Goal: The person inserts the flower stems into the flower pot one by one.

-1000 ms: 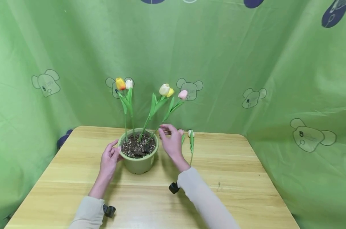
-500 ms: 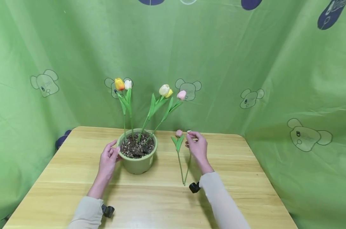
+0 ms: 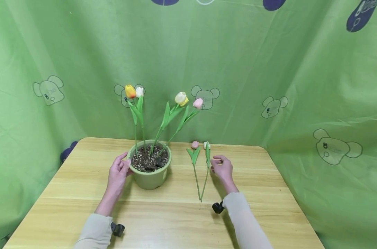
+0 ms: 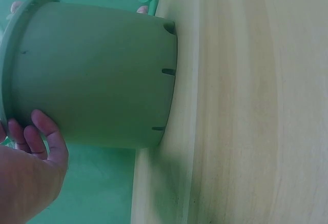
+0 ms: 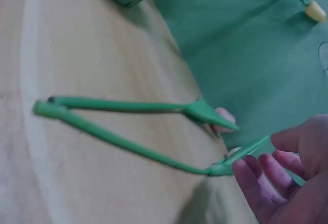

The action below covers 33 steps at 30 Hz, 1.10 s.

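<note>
My left hand (image 3: 118,173) holds the rim of a green flowerpot (image 3: 150,180) at its left side, thumb near the rim. In the left wrist view, several fingers (image 4: 46,126) lie against the pot's wall just below the rim. An orange-yellow tulip (image 3: 130,91), white and yellow tulips and a pink tulip (image 3: 198,103) stand in the pot's soil (image 3: 147,162). On the table lie a pink tulip (image 3: 195,145) and a white tulip (image 3: 207,146), stem ends together. My right hand (image 3: 224,170) is beside the white tulip's leaves, thumb and fingers apart around them.
The wooden table (image 3: 163,221) ends at a green curtain (image 3: 238,69) with printed mouse figures, hanging behind and at both sides. The potted stems lean outward above the rim, the pink one reaching over toward the loose tulips.
My right hand has left the potted pink tulip's stem and moved right, passing over the white tulip's head, then down beside its leaves. My left hand has stayed on the pot.
</note>
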Motion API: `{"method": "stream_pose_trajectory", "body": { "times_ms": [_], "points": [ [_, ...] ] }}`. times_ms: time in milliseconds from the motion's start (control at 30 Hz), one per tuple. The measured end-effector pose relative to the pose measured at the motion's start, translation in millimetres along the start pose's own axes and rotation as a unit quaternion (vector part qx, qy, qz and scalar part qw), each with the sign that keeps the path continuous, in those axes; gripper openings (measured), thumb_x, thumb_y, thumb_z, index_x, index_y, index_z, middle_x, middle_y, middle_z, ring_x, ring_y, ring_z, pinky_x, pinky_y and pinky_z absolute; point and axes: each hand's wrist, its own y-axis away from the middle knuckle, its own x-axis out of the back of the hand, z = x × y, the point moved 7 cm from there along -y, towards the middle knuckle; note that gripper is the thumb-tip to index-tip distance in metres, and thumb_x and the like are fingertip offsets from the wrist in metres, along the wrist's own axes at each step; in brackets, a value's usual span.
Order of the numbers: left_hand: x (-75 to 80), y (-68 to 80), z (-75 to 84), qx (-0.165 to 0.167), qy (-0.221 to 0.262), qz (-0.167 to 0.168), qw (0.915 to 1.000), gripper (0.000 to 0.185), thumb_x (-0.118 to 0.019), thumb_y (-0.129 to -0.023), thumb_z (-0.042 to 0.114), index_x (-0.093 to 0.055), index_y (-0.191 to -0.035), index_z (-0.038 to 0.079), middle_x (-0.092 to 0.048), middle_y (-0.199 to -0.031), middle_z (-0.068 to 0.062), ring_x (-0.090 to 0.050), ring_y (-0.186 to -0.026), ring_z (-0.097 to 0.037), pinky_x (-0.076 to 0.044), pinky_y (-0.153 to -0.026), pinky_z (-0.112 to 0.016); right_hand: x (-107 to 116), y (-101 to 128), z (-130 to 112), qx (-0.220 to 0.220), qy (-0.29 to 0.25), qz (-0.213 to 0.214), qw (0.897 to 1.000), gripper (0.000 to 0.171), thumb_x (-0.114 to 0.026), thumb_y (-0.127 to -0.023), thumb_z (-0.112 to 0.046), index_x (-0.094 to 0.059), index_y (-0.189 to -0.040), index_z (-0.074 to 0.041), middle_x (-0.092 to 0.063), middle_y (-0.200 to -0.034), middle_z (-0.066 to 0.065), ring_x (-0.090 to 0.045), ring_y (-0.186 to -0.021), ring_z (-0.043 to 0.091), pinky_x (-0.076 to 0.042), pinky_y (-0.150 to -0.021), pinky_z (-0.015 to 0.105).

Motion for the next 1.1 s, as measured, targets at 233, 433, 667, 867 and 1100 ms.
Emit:
{"method": "stream_pose_trajectory", "body": {
  "times_ms": [233,433,667,867,1100],
  "points": [
    [0.1,-0.4,-0.2,0.001,-0.006,-0.004,1.0,0.049,-0.052,-0.109,0.013,-0.04,-0.155,0.004,-0.066,-0.091,0.007,-0.067,-0.085,-0.007,-0.063,-0.085,-0.022,-8.5,-0.8,22.7,-0.028,0.033,-0.01,0.999,0.039,-0.069,-0.094,-0.008,-0.063,-0.131,0.002,-0.071,-0.112,0.021,-0.075,-0.083,0.03,-0.067,-0.071,0.033],
    [0.0,-0.1,-1.2,0.002,-0.006,-0.002,1.0,0.047,-0.052,-0.109,0.012,-0.041,-0.154,0.005,-0.066,-0.091,0.006,-0.067,-0.084,-0.008,-0.063,-0.083,-0.023,-14.6,-0.1,29.7,-0.023,0.054,-0.006,0.998,0.038,-0.071,-0.09,-0.007,-0.065,-0.127,0.003,-0.073,-0.114,0.024,-0.074,-0.076,0.02,-0.066,-0.068,0.027],
    [-0.4,-0.6,-1.7,-0.002,-0.004,-0.002,1.0,0.047,-0.052,-0.109,0.012,-0.042,-0.154,0.004,-0.066,-0.091,0.005,-0.067,-0.084,-0.009,-0.063,-0.083,-0.023,-19.4,0.1,25.5,-0.005,0.068,-0.002,0.998,0.037,-0.07,-0.086,-0.003,-0.066,-0.122,0.005,-0.075,-0.105,0.022,-0.071,-0.065,0.014,-0.064,-0.061,0.024],
    [-0.4,-1.1,-2.7,-0.001,-0.005,-0.001,1.0,0.047,-0.051,-0.109,0.01,-0.042,-0.154,0.004,-0.065,-0.09,0.004,-0.067,-0.083,-0.009,-0.064,-0.082,-0.023,-23.2,-0.6,24.2,-0.008,0.086,0.003,0.996,0.038,-0.076,-0.084,0.0,-0.067,-0.121,0.004,-0.074,-0.104,0.02,-0.069,-0.062,0.012,-0.062,-0.059,0.022],
    [-0.2,-1.0,-2.0,0.002,-0.007,0.0,1.0,0.046,-0.05,-0.109,0.011,-0.042,-0.154,0.005,-0.065,-0.092,0.003,-0.067,-0.085,-0.01,-0.063,-0.084,-0.024,-26.9,-5.3,25.9,-0.003,0.099,0.003,0.995,0.048,-0.081,-0.076,0.005,-0.066,-0.122,0.004,-0.074,-0.104,0.021,-0.069,-0.058,0.012,-0.063,-0.056,0.024]
  ]
}}
